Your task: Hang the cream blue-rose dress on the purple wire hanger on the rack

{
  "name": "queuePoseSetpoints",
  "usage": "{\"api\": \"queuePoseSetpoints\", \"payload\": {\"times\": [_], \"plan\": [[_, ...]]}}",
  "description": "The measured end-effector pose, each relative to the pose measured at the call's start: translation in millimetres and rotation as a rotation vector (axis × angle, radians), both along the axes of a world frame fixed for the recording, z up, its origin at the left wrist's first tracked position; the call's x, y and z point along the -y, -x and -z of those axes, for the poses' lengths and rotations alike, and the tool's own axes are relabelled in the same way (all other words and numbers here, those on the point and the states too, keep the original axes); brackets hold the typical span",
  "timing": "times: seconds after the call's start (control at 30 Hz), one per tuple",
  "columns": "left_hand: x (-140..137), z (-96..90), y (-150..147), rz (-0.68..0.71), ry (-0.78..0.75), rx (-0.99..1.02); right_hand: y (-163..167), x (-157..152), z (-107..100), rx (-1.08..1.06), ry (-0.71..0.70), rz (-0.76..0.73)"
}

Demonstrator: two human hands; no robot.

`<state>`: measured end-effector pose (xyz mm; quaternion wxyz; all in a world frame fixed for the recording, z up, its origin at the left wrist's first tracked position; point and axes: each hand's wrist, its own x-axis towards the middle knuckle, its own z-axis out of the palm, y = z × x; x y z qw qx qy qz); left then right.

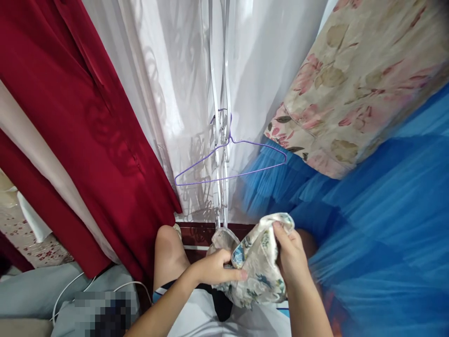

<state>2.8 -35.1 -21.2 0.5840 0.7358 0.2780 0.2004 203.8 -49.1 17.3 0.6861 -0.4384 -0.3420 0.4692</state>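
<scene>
A white cloth garment with a blue, green and grey floral print point(259, 276) is bunched over my lap. My right hand point(289, 245) pinches its upper right edge, thumb on top of the folded rim. On the left side of the cloth, my left hand point(220, 269) grips it, with the thumb and a finger showing against the print. Just above the garment, a purple wire hanger point(231, 178) hangs with nothing on it from a white metal stand point(226, 93). Folds hide most of the garment's shape.
Red drapes point(105, 140) hang at the left and a white curtain point(182, 70) behind the stand. At the right are a pink floral fabric point(351, 93) and a blue tulle skirt point(379, 224). A grey cushion point(31, 285) with a white cable point(128, 283) lies lower left.
</scene>
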Motion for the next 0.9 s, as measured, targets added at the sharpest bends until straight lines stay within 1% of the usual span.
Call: {"api": "queuePoseSetpoints", "payload": {"times": [0.07, 0.1, 0.17, 0.2, 0.23, 0.27, 0.3, 0.37, 0.4, 0.5, 0.6, 0.67, 0.73, 0.83, 0.9], "plan": [[-2.2, 14.4, 13.6, 0.051, -0.038, -0.163, -9.7, 3.6, -1.2, -0.088, 0.020, 0.093], [-5.5, 19.6, 23.5, 0.036, -0.092, -0.216, -16.2, 5.0, -2.5, -0.109, 0.022, 0.129], [-17.5, 22.3, 48.8, -0.062, -0.291, -0.238, -31.0, 4.9, -6.0, -0.095, 0.011, 0.186], [-26.0, 18.8, 63.6, -0.131, -0.425, -0.217, -38.1, 2.7, -8.1, -0.045, 0.003, 0.198], [-35.6, 11.9, 79.2, -0.193, -0.569, -0.186, -44.3, -1.2, -10.4, 0.035, -0.012, 0.197], [-45.9, 1.7, 95.1, -0.255, -0.699, -0.156, -48.9, -6.9, -12.9, 0.137, -0.037, 0.186], [-56.3, -11.3, 110.5, -0.311, -0.802, -0.170, -51.7, -14.2, -15.4, 0.249, -0.070, 0.164], [-76.2, -42.4, 137.9, -0.421, -0.937, -0.263, -51.1, -31.9, -20.5, 0.432, -0.149, 0.105], [-85.5, -58.8, 149.0, -0.478, -0.977, -0.332, -48.1, -41.4, -23.0, 0.488, -0.188, 0.074], [-111.5, -101.6, 169.3, -0.572, -1.020, -0.435, -33.1, -68.5, -30.5, 0.565, -0.276, 0.010], [-134.1, -128.4, 170.4, -0.616, -1.011, -0.401, -18.8, -90.2, -39.1, 0.602, -0.350, -0.004], [-144.9, -138.5, 162.6, -0.637, -0.989, -0.347, -14.6, -102.4, -45.4, 0.616, -0.398, 0.010], [-150.6, -144.1, 150.2, -0.659, -0.962, -0.278, -16.3, -114.1, -51.1, 0.626, -0.437, 0.074], [-151.6, -145.8, 129.2, -0.682, -0.933, -0.180, -27.1, -130.6, -56.9, 0.674, -0.451, 0.224], [-150.1, -144.1, 117.8, -0.698, -0.905, -0.126, -35.5, -138.7, -59.1, 0.755, -0.443, 0.264]]}}
